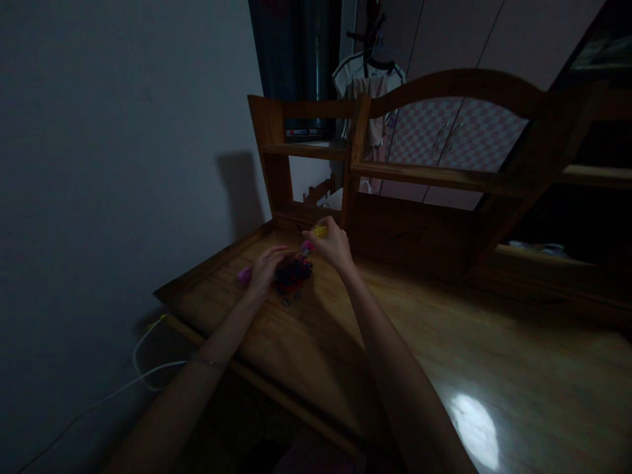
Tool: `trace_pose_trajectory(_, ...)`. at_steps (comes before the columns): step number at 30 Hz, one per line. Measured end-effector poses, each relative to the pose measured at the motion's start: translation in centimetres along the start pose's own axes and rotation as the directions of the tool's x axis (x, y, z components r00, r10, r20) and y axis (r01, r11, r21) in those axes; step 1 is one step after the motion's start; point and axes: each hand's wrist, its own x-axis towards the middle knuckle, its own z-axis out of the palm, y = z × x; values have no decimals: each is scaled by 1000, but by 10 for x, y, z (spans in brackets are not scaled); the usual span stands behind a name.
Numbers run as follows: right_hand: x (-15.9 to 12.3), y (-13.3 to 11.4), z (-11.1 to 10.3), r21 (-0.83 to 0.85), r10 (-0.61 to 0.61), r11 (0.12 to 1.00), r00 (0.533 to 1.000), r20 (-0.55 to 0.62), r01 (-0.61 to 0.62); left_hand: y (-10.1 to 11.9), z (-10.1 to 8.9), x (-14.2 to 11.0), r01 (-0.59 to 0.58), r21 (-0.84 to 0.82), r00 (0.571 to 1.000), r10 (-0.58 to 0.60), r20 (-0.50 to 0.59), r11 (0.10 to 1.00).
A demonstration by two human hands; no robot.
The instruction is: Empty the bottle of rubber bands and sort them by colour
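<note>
My right hand (333,247) is raised over the far left part of the wooden desk, with its fingers closed on a small yellow bundle (320,232), too dim to name exactly. My left hand (266,268) rests low over the desk, its fingers stretched out beside a pile of small dark and red loops (293,273) that look like hair ties. A pink piece (307,247) shows between the two hands. Left of my left hand lies a purple-pink item (245,275). A few thin loops (291,300) lie at the near side of the pile.
The wooden desk (316,342) has a raised shelf unit (353,158) along its back. A pale wall (123,131) stands close on the left. A white cable (143,375) hangs by the desk's left corner. Clothes (370,85) hang behind the shelves.
</note>
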Motion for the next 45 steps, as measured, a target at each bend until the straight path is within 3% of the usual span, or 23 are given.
trace_pose_trajectory(5,-1,-3,1,-16,9,1000,1000,-3,-9,-2,-1,3,-7,65,999,11,-49,998)
trace_pose_trajectory(10,2,-4,-1,78,58,995,998,-30,-55,-2,-1,3,-1,80,997,7,-79,997)
trace_pose_trajectory(20,7,1,-1,224,161,963,986,-36,-149,15,13,-6,33,-119,998,-38,-42,992)
trace_pose_trajectory(26,11,4,6,336,219,910,970,104,-242,30,25,-13,130,-310,987,-95,126,942)
trace_pose_trajectory(31,8,0,10,340,147,914,960,236,-224,28,27,-19,200,-309,971,-146,190,930)
trace_pose_trajectory(37,4,-4,7,337,70,928,961,266,-161,34,29,-26,203,-291,953,-121,276,935)
trace_pose_trajectory(45,6,-5,7,319,85,932,958,275,-174,40,32,-30,210,-269,943,-122,311,940)
